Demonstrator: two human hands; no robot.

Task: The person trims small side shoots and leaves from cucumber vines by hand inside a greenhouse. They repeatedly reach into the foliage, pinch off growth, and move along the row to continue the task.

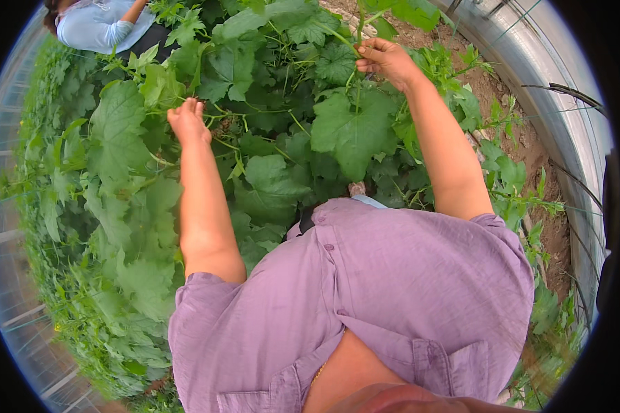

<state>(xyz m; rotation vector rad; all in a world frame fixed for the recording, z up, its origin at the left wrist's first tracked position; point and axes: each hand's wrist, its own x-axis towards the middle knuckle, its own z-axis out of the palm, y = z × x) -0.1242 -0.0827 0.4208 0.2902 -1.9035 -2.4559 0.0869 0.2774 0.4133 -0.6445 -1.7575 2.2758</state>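
Observation:
Dense broad-leaved vines fill the space before me, with a large lobed green leaf (pixel 355 129) near the middle. At the upper right, the fingertips of my right hand (pixel 385 61) pinch a green vine stem (pixel 339 36) beside a leaf joint. My left hand (pixel 190 120) is raised among the foliage at the upper left, its fingers bent at a thin stem near a pale green leaf (pixel 160 86). Its fingertips are partly hidden, so what it grips cannot be told. Withered brownish plant bits (pixel 230 125) hang just right of my left hand.
Another person (pixel 103 28) in a light blue top is among the plants at the upper left. A curved translucent plastic greenhouse wall (pixel 547 51) with thin lines runs along the right, beside brown soil (pixel 535 139). More vines crowd the left side.

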